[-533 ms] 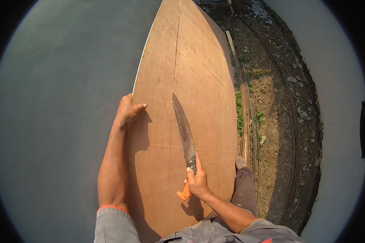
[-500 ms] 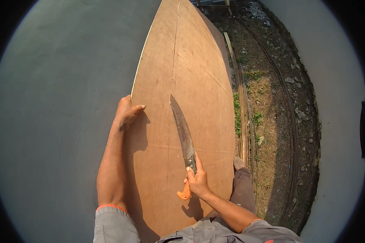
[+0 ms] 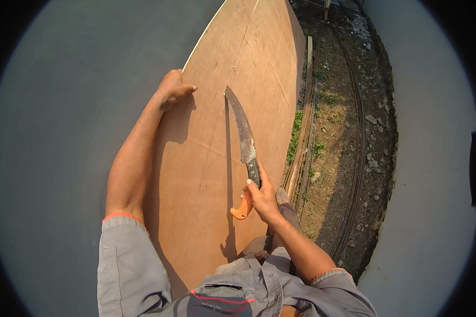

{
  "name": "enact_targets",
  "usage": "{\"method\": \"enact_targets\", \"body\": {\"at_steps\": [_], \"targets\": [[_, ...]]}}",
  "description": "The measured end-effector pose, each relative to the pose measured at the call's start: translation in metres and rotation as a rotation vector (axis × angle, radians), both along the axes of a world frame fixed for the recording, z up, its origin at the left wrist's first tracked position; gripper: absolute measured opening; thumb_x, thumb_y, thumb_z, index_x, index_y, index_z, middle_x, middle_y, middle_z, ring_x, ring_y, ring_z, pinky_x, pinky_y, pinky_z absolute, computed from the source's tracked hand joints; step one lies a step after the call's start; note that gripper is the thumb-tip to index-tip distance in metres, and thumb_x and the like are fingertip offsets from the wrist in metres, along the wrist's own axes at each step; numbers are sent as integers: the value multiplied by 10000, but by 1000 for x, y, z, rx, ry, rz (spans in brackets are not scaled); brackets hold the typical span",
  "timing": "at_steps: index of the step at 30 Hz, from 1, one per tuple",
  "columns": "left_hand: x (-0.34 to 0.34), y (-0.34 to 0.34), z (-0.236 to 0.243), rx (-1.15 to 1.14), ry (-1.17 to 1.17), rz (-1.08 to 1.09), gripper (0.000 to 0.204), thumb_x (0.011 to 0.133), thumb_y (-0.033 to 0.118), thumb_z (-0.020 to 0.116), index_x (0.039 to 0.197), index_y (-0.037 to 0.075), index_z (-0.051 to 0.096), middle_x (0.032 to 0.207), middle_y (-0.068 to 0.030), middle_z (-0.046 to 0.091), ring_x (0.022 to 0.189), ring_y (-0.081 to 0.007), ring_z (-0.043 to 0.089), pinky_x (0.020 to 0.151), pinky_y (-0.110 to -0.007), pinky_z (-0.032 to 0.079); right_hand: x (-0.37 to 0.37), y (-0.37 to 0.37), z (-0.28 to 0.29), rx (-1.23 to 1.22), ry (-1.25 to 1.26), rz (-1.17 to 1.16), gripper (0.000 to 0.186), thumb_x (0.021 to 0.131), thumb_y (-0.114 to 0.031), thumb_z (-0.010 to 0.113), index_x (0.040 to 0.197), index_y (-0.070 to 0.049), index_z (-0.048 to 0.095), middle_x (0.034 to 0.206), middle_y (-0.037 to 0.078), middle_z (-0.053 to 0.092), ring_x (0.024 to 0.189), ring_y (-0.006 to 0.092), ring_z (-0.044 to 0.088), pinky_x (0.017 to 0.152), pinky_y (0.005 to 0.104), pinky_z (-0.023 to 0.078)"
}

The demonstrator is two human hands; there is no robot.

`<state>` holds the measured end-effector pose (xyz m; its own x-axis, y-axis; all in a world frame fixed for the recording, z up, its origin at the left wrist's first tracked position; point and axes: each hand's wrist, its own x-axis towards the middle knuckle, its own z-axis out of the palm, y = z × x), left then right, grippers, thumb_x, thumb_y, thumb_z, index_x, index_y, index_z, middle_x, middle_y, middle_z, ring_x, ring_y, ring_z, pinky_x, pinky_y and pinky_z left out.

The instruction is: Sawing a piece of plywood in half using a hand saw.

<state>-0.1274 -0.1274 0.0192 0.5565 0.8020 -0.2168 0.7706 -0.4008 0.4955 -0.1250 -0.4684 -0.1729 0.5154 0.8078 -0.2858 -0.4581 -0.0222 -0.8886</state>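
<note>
A hand saw (image 3: 241, 138) with a curved, toothed, rust-stained blade lies against the face of a large sheet of plywood (image 3: 217, 174), its tip pointing away from the person and its teeth toward the person's left. Its orange handle (image 3: 243, 206) sits near the lower middle of the sheet. The right hand (image 3: 263, 196) is wrapped around that handle, fingers closed on the grip and the index finger stretched along the dark neck of the blade. The saw throws a thin straight shadow down the wood just to its left.

The left hand (image 3: 172, 88) grips the left edge of the plywood farther up, fingers curled over the rim and thumb on the face. Both arms wear grey short sleeves (image 3: 129, 264) with orange trim. To the right of the sheet lies bare ground (image 3: 344, 137) with stones, patches of grass, and long thin wooden strips (image 3: 304, 132) running alongside the sheet's right edge.
</note>
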Motion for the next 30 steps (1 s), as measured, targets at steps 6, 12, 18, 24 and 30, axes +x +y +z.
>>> {"method": "enact_targets", "body": {"at_steps": [6,12,18,24,30], "targets": [[-8,3,-14,13,-3,-19,386,889,162,770,1179,-68,660,1072,-233,729,946,-302,730,804,-437,593,14,-1,-13,-33,151,66,499,1030,-112,567,1492,0,417,856,63,617,725,156,667,671,326,607],[-30,-10,0,-96,92,-54,373,889,189,767,1157,-50,666,1036,-241,724,924,-306,731,791,-441,590,21,-4,-25,-14,220,146,396,1031,-146,610,1374,-2,473,886,100,650,739,209,708,694,337,613],[-82,-44,-9,87,208,9,468,850,269,789,1192,-2,619,1105,-280,702,1038,-369,702,869,-487,567,33,4,-15,-28,178,216,233,1027,-159,633,1171,-23,512,891,105,645,751,218,712,684,342,623],[-99,-84,-8,230,311,-55,567,884,216,791,1285,-93,535,970,-279,704,900,-328,745,760,-461,603,55,0,-13,-90,143,223,224,1036,-104,593,1205,18,512,886,104,641,737,201,699,681,335,611],[-122,-102,5,299,247,3,584,864,165,785,1304,-71,482,1028,-286,680,917,-339,734,765,-461,613,39,-3,-13,-79,138,256,280,1031,-152,607,1242,-1,503,859,92,657,712,201,703,657,323,590]]}}
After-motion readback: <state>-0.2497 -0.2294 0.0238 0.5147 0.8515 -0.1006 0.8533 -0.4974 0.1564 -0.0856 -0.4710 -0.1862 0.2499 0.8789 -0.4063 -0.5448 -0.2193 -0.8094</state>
